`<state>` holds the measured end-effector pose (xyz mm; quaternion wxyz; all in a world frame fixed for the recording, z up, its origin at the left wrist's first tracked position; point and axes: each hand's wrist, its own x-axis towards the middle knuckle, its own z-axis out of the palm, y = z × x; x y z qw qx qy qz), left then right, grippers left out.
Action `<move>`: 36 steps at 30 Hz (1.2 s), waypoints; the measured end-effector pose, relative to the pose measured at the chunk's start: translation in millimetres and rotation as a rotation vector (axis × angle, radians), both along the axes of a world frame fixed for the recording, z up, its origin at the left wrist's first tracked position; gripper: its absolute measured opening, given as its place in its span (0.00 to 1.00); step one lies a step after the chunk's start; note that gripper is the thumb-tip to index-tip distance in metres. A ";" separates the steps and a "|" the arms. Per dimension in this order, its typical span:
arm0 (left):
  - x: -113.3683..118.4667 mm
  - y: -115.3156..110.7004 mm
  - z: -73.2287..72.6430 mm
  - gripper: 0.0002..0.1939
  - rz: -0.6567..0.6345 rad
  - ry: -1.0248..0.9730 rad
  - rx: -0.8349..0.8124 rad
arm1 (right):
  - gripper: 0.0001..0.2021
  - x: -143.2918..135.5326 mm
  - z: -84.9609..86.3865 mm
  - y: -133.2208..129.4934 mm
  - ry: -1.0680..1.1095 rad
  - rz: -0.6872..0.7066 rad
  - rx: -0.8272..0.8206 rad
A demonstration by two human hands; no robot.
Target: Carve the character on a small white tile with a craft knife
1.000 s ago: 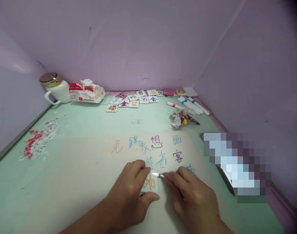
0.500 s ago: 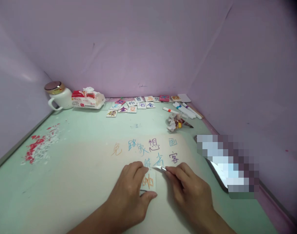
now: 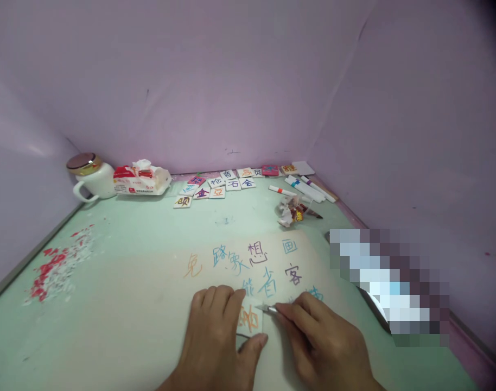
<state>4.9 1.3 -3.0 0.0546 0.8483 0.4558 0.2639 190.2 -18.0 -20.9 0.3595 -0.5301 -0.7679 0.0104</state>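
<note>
A pale green tabletop (image 3: 129,228) fills the lower frame, enclosed by lilac walls (image 3: 231,81). A beige sheet (image 3: 150,304) with coloured characters lies at centre. At upper left stand a lidded white mug (image 3: 89,176), contents hidden, and an open tissue pack (image 3: 140,180) with tissue protruding. Lettered tiles (image 3: 217,184) and markers (image 3: 307,187) line the far edge; red-white scraps (image 3: 55,266) lie at left. At bottom centre, the left hand (image 3: 217,339) presses flat on a tile (image 3: 250,320); the right hand (image 3: 325,345) is closed round a blade (image 3: 268,308) at that tile's upper right edge.
</note>
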 end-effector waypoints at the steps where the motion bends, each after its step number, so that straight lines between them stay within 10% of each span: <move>1: -0.1 0.3 -0.4 0.21 -0.012 -0.004 0.012 | 0.11 -0.7 0.8 0.1 -0.006 -0.006 0.009; 14: -0.1 0.8 -4.1 0.22 -0.067 -0.038 0.045 | 0.13 -5.7 0.6 13.6 -0.111 -0.163 0.054; 36: -7.4 -1.6 -6.6 0.23 -0.093 -0.009 -0.112 | 0.10 7.3 8.2 -0.2 0.044 0.036 -0.092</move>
